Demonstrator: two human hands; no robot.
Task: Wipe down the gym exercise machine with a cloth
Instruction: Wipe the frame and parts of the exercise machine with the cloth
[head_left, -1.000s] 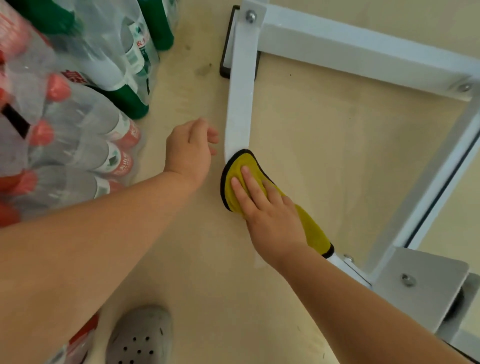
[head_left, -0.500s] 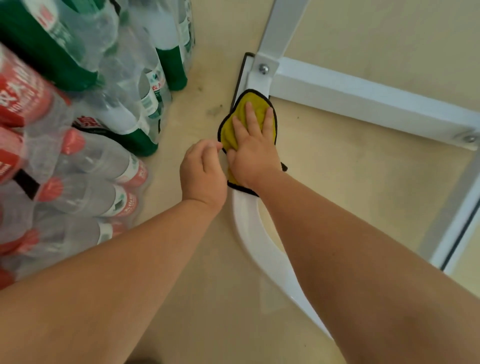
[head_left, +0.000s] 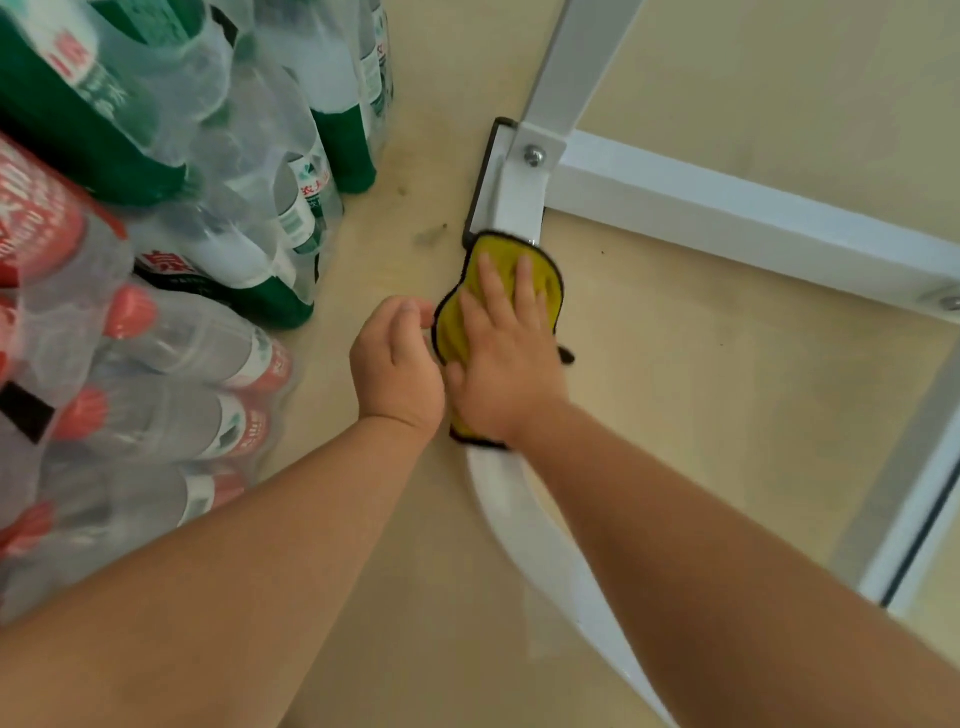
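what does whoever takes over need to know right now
Right hand: flat, pressing the yellow cloth onto the white curved bar, just short of the bolted corner.
Left hand: loosely curled beside the cloth, holding nothing.
Done: cannot tell from the surfaces which are wiped.
Left: probably the corner, the crossbar and the upright.

Right hand (head_left: 506, 358) presses yellow cloth (head_left: 540, 283) on white frame (head_left: 511, 208).
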